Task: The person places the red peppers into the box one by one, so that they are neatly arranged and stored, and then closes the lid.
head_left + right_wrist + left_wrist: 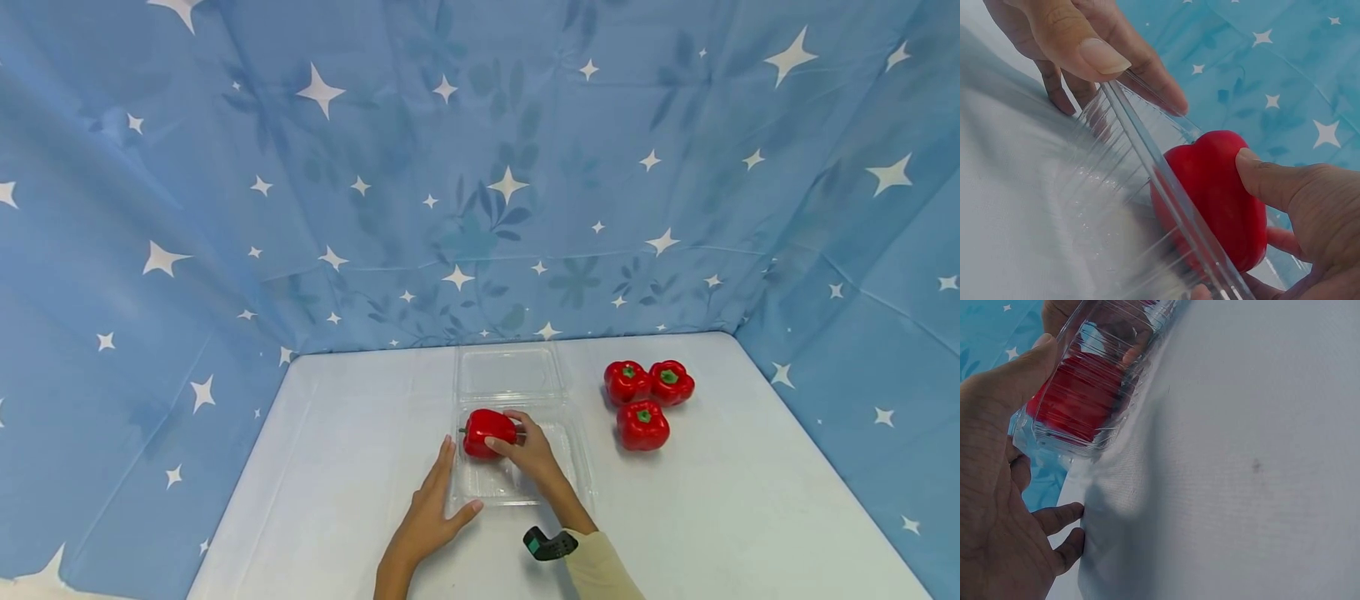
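Observation:
A red bell pepper (480,435) lies on its side over the left part of a clear plastic clamshell box (517,503). My right hand (537,457) grips the pepper from the right, thumb and fingers on opposite sides. In the right wrist view the pepper (1213,206) sits partly behind the box's rim, and some of that hand's fingers are hidden by it. At the near left corner of the box is my left hand (427,518), its index finger stretched along the left side. Its thumb (1100,56) is right at the rim.
Three more red bell peppers, one at the back left (626,382), one at the back right (671,383) and one in front (642,426), stand right of the box. The box's lid (510,392) lies folded back behind it. A star-patterned blue curtain (480,208) surrounds the white table (345,433).

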Demonstrator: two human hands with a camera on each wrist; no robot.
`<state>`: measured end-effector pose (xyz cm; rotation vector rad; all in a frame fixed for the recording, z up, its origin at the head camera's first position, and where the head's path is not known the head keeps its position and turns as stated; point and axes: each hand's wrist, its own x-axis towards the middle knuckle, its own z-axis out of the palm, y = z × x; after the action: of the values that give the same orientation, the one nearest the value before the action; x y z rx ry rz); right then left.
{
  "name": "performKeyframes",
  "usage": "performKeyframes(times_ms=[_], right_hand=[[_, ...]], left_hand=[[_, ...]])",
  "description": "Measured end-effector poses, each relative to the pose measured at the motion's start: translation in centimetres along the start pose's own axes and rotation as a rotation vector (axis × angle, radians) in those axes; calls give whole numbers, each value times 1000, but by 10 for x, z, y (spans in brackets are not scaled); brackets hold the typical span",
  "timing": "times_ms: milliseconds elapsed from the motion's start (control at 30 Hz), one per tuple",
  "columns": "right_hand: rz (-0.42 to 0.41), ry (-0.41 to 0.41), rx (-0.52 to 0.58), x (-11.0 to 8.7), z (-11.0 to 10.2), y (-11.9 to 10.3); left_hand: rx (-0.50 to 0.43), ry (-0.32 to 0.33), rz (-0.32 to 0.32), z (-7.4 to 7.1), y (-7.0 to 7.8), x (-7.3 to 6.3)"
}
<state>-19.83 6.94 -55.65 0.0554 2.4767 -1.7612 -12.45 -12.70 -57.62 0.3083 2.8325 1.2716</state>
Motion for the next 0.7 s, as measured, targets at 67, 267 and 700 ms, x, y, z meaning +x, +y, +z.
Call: performKeyframes(times_ms=[67,267,700], right_hand=[[-6,-1,-2,0,0,1],[-6,-3,-5,-2,0,0],[26,-25,22,-2,-5,-3]], left_hand=[[-2,-3,-4,0,0,0],[3,-9,-9,-1,2,0],[7,-15,-28,-1,1,1]])
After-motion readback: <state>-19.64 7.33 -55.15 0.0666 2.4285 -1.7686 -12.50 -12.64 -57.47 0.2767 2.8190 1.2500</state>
